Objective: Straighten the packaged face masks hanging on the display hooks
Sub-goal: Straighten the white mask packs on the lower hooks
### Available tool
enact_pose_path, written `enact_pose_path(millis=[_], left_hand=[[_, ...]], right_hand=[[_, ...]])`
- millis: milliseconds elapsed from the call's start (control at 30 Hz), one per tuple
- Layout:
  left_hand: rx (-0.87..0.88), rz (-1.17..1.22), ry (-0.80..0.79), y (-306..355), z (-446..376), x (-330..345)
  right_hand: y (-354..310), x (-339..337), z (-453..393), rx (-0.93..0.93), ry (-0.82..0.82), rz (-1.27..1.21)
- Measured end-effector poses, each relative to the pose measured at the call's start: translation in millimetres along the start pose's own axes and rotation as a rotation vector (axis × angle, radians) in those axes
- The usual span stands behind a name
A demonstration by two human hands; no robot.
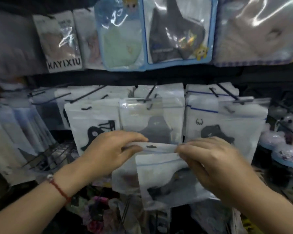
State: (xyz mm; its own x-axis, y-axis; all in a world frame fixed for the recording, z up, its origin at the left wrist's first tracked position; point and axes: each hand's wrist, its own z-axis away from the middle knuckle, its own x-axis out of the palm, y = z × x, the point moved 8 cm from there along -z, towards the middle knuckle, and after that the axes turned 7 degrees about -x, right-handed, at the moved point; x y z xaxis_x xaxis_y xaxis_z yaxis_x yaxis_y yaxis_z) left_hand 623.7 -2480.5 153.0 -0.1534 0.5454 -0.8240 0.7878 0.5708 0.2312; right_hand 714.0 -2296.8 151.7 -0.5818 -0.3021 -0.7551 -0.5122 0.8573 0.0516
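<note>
Hands meet at the top edge of a frosted white plastic face-mask packet (161,176) with a blue zip line, held off the hooks below the display's middle row. Left hand (112,152) pinches its left corner, right hand (210,164) its right. Behind, similar packets (152,120) hang on black wire hooks (150,93); a red cord bracelet (59,190) circles the left wrist.

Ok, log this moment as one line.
left hand pinches mask packet top edge | right hand pinches same edge | packet off the hooks | hang hole visible
</note>
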Motion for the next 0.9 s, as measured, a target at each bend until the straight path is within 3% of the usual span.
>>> enact_pose_path(millis=[133, 333, 500, 900], left_hand=[[0.184, -0.103, 0.116, -5, -1, -11], [0.229, -0.075, 0.261, -26, -10, -31], [0.319, -0.112, 0.271, -42, -19, -30], [0.542, 0.049, 0.29, -58, -30, -28]], right_hand=[[-8, 9, -28, -0.001, 0.036, 0.007], [-19, 21, -51, 0.022, -0.028, 0.04], [-28, 37, -48, 0.049, -0.048, 0.048], [-58, 48, -64, 0.053, -0.002, 0.223]])
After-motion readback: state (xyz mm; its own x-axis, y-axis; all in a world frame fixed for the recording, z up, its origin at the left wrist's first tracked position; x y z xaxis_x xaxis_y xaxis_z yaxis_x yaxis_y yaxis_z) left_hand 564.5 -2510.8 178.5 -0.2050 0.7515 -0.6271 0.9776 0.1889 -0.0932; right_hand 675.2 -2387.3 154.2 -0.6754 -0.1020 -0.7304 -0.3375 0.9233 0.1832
